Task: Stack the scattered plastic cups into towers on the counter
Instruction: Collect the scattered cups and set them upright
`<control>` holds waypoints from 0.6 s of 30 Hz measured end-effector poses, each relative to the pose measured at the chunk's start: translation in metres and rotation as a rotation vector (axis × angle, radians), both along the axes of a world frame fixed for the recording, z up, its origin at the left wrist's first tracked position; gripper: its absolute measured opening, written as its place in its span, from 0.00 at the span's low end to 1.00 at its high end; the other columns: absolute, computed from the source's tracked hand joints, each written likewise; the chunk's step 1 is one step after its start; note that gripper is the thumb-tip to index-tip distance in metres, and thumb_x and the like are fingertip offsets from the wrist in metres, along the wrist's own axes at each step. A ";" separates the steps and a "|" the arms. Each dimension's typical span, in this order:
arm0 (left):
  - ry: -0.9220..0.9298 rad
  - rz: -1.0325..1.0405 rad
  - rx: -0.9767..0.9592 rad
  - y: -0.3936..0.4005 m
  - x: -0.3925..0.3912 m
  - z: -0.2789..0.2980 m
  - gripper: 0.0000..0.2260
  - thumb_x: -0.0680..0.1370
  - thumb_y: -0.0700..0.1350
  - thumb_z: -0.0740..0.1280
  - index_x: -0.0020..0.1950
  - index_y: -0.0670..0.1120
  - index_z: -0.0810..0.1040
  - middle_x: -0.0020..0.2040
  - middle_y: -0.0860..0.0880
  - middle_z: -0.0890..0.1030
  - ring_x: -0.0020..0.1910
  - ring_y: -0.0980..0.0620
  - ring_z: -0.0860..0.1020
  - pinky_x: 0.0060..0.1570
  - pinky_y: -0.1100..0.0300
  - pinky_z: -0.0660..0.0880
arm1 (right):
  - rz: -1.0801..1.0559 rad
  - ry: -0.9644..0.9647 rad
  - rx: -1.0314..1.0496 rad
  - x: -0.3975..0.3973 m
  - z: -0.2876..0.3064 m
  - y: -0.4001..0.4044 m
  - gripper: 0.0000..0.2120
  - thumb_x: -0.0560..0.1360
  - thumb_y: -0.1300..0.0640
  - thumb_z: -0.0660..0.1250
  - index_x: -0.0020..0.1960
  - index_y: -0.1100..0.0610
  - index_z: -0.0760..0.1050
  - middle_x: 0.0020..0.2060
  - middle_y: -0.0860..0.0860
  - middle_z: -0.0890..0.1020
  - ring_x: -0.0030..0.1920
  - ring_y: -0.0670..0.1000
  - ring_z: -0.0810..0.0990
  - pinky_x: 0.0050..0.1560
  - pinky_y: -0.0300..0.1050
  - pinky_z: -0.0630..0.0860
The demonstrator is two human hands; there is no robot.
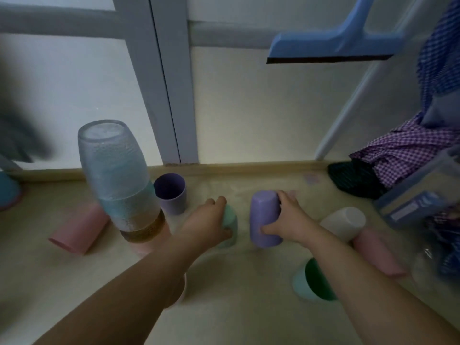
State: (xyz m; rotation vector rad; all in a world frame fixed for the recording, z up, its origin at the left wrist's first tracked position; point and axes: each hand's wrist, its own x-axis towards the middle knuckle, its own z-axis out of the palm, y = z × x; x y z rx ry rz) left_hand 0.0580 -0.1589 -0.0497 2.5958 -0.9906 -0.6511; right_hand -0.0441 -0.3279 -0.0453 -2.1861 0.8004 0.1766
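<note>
My right hand (286,217) grips an upside-down purple cup (263,217) at the counter's middle. Just left of it, my left hand (206,220) wraps a mint green cup (230,226) standing on the counter. A tall tower of clear, blue and amber tumblers (119,180) leans at the left, on a pink cup. Behind it stands an upright purple cup (170,195). Lying on their sides are a pink cup (79,229) at the left, a white cup (344,222), another pink cup (375,255) and a green cup (313,282) at the right.
The beige counter (249,314) ends at a window frame (171,95) behind. A blue squeegee (331,46) hangs at the upper right. Checked purple cloth (403,150) and a clear plastic box (418,195) crowd the right edge. Another pink cup (181,292) peeks from under my left forearm.
</note>
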 end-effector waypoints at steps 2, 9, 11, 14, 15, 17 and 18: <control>-0.014 -0.056 0.003 -0.011 -0.008 0.002 0.28 0.71 0.50 0.70 0.66 0.47 0.63 0.60 0.43 0.73 0.56 0.42 0.76 0.51 0.51 0.75 | -0.013 -0.052 0.010 -0.007 0.010 -0.003 0.44 0.61 0.59 0.78 0.70 0.54 0.59 0.66 0.55 0.63 0.63 0.56 0.70 0.63 0.53 0.72; -0.009 -0.133 0.012 -0.030 -0.032 -0.006 0.28 0.69 0.51 0.71 0.65 0.45 0.64 0.60 0.41 0.73 0.58 0.39 0.74 0.53 0.51 0.73 | -0.053 -0.148 -0.002 -0.037 0.027 -0.011 0.40 0.60 0.57 0.80 0.65 0.50 0.62 0.61 0.50 0.70 0.61 0.52 0.72 0.58 0.50 0.73; -0.007 -0.129 -0.002 -0.028 -0.034 -0.006 0.30 0.70 0.51 0.71 0.67 0.46 0.63 0.61 0.41 0.72 0.59 0.39 0.74 0.54 0.52 0.73 | -0.058 -0.159 -0.007 -0.043 0.030 -0.010 0.36 0.61 0.59 0.79 0.62 0.50 0.63 0.56 0.49 0.72 0.57 0.51 0.74 0.53 0.46 0.72; -0.006 -0.100 -0.036 -0.021 -0.035 0.004 0.32 0.71 0.52 0.71 0.70 0.46 0.61 0.63 0.43 0.72 0.60 0.40 0.74 0.54 0.52 0.73 | -0.052 -0.203 -0.044 -0.044 0.035 -0.005 0.34 0.61 0.60 0.78 0.59 0.50 0.64 0.54 0.49 0.74 0.55 0.51 0.75 0.51 0.43 0.71; -0.018 -0.092 -0.047 -0.017 -0.035 0.008 0.32 0.71 0.53 0.70 0.70 0.47 0.61 0.63 0.43 0.72 0.60 0.41 0.74 0.54 0.52 0.73 | -0.042 -0.225 -0.061 -0.043 0.038 -0.003 0.33 0.60 0.60 0.78 0.59 0.50 0.64 0.54 0.49 0.74 0.55 0.50 0.75 0.51 0.43 0.71; -0.065 -0.082 -0.057 -0.006 -0.035 0.017 0.29 0.72 0.54 0.69 0.69 0.47 0.62 0.63 0.45 0.73 0.59 0.43 0.75 0.52 0.52 0.74 | -0.013 -0.262 -0.110 -0.037 0.046 0.002 0.33 0.60 0.59 0.78 0.61 0.52 0.65 0.54 0.48 0.73 0.54 0.49 0.74 0.52 0.41 0.69; -0.093 -0.075 -0.060 0.000 -0.034 0.022 0.28 0.73 0.54 0.69 0.69 0.48 0.63 0.63 0.45 0.73 0.58 0.44 0.75 0.51 0.52 0.74 | 0.004 -0.280 -0.136 -0.034 0.051 0.005 0.34 0.61 0.59 0.78 0.61 0.52 0.65 0.54 0.48 0.72 0.54 0.49 0.73 0.52 0.40 0.68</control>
